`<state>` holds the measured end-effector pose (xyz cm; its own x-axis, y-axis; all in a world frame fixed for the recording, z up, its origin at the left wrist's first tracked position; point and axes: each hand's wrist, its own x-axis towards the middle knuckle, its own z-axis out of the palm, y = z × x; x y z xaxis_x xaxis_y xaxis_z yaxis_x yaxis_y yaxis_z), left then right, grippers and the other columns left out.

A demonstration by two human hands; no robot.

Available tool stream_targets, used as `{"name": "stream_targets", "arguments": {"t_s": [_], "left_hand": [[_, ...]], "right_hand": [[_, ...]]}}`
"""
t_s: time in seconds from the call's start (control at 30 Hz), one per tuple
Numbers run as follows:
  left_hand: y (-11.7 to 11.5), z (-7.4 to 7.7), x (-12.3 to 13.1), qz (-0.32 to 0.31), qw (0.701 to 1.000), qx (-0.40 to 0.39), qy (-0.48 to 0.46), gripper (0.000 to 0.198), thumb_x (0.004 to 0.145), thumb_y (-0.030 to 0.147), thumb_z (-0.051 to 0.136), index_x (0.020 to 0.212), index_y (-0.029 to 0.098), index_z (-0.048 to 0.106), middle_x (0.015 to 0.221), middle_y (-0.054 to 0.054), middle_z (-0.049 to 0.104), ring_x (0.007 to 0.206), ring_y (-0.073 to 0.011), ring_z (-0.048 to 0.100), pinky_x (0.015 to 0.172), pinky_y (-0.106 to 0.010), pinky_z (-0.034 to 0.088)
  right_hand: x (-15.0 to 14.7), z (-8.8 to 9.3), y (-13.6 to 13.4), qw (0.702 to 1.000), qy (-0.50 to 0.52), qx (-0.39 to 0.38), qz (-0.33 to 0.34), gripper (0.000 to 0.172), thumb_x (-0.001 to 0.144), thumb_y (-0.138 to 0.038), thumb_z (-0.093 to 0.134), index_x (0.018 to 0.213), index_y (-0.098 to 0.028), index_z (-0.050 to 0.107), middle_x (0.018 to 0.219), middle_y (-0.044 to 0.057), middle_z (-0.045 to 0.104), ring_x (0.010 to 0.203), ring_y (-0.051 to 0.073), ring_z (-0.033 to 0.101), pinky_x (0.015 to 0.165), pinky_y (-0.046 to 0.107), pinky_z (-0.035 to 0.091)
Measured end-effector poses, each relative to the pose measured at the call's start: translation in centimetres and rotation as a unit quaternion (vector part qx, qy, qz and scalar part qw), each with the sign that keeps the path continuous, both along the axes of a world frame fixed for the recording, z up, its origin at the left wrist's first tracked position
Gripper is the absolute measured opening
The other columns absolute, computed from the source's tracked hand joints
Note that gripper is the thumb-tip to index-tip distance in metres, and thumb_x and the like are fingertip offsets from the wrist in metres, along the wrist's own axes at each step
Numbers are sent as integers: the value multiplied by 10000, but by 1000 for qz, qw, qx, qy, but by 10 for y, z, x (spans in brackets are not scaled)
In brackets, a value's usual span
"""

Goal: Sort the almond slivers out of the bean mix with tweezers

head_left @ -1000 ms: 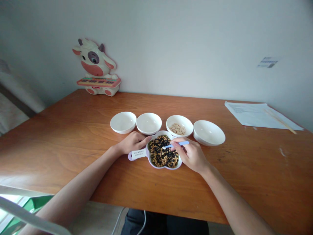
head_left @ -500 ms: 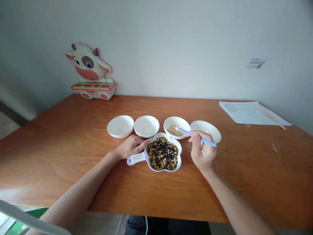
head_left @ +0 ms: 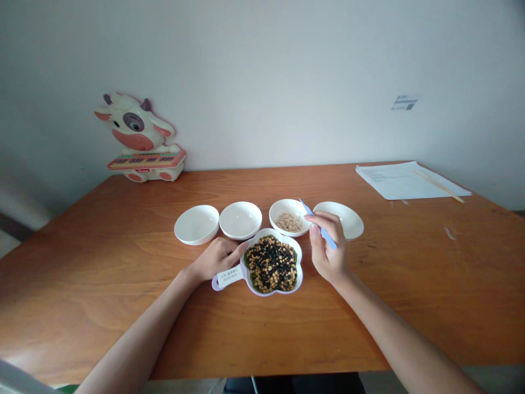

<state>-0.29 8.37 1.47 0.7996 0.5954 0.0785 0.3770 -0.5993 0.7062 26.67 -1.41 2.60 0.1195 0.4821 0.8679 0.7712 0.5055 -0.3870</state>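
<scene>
My right hand (head_left: 326, 246) is shut on a slim blue plastic utensil (head_left: 307, 207), whose tip points up and away past the thumb. It hangs above the table between a white bowl of pale seeds (head_left: 283, 204) and a shallow white bowl (head_left: 348, 214), partly hiding the latter. My left hand (head_left: 217, 258) rests flat and loose on the table, fingertips at the rim of a white flower-shaped dish (head_left: 270, 232). The dish holds a mix of black flakes and small yellow beans (head_left: 270, 265). Its labelled handle (head_left: 228, 277) lies just below my left hand.
Two more white bowls (head_left: 197, 225) (head_left: 240, 220) stand in the row on the wooden table (head_left: 102, 246). A cow-shaped toy with a keyboard (head_left: 139, 139) stands at the back left. Papers with a chopstick (head_left: 408, 180) lie at the back right.
My right hand has drawn back from above the seed bowl and turned, tipping the utensil upward. My left hand stays by the dish. The whole scene sits lower and further left in view.
</scene>
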Motion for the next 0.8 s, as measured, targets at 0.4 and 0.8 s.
{"name": "stream_targets", "arguments": {"t_s": [0.4,0.8], "left_hand": [[1,-3,-1,-2,1000,-13,6,580,1073,463,331,576,163,345,529,19,426,504,-74,334,476,-215,289],[0,-9,2,41,994,96,-45,583,1056,402,391,528,164,326,482,21,432,464,-73,347,491,-244,272]], "right_hand": [[5,-10,-4,998,11,-48,41,149,1014,-154,457,1093,-235,554,887,44,721,802,179,706,719,343,590],[-2,-1,8,961,-198,-191,-35,236,1017,-302,497,797,-239,437,644,5,569,594,178,576,533,296,423]]}}
